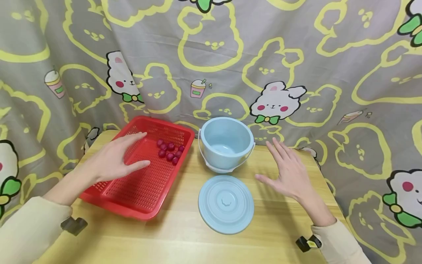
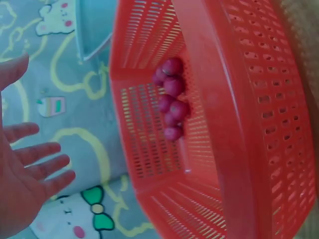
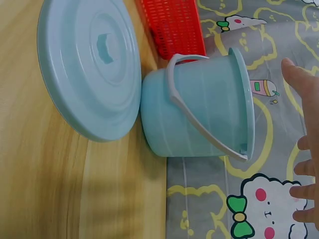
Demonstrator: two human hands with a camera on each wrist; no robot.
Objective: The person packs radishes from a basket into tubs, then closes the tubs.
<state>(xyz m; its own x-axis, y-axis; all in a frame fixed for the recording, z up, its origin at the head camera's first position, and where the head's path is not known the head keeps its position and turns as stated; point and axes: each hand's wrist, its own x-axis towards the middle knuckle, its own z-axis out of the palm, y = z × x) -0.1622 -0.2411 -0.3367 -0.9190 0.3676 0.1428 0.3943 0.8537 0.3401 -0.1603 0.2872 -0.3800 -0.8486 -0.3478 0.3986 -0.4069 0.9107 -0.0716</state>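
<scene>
1. We have the left hand (image 1: 115, 156) above the red basket (image 1: 141, 190), thumb and fingers well apart, holding nothing.
2. Our right hand (image 1: 289, 172) hangs to the right of the blue bucket (image 1: 224, 162), fingers extended and thumb spread away; it has hold of nothing and does not touch the bucket.
3. Below and ahead of our left fingers, the round dark-red fruits (image 1: 171, 147) sit clustered in the basket's far right corner.
4. The bucket stands upright just beside the basket, uncovered, its handle (image 3: 199, 127) hanging down against the near side. We can see no fruit inside it.
5. The lid (image 1: 226, 204) lies on the table (image 1: 184, 238) in front of the bucket; we cannot tell whether their edges touch.
6. We judge this a poised, ready stage, with no item taken up.
7. As we read it, picking up fruit would call for reaching past the basket's rim into that corner and pinching gently, since such smooth, round pieces could roll.
8. Behind everything hangs a patterned cloth (image 1: 148, 44).
</scene>
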